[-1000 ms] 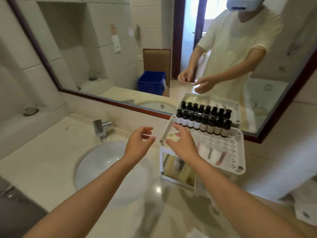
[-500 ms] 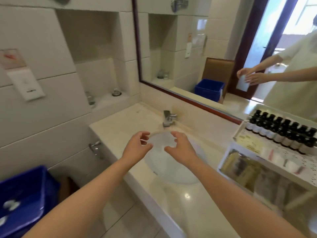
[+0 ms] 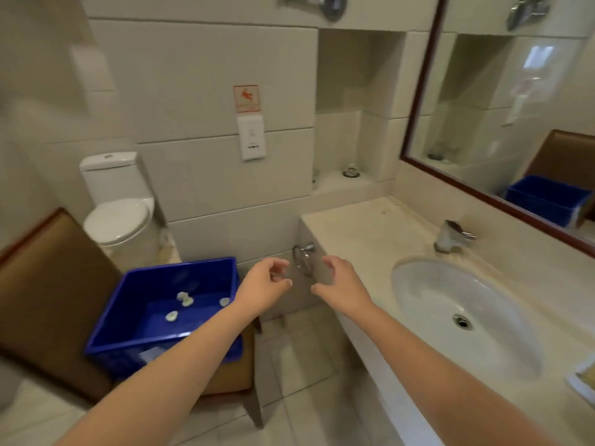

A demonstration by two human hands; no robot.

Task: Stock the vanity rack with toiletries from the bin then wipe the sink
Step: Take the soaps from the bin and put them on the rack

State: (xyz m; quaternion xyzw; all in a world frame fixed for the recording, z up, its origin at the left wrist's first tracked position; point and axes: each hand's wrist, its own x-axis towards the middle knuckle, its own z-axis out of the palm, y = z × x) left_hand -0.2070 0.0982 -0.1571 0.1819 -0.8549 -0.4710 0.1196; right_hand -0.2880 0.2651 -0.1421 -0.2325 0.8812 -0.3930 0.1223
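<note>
So the left hand (image 3: 262, 288) and right hand (image 3: 339, 286) are both up in mid-air, fingers loosely curled, nothing in either. Blue bin (image 3: 128, 304) sits on a brown chair (image 3: 48, 284) on the left with a few small pale items (image 3: 185, 299) inside, and the sink (image 3: 434, 300) is on the right.

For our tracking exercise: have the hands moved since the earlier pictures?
Yes. The left hand and right hand, earlier over the sink, are now left of the counter end, nearer the blue bin.
</note>
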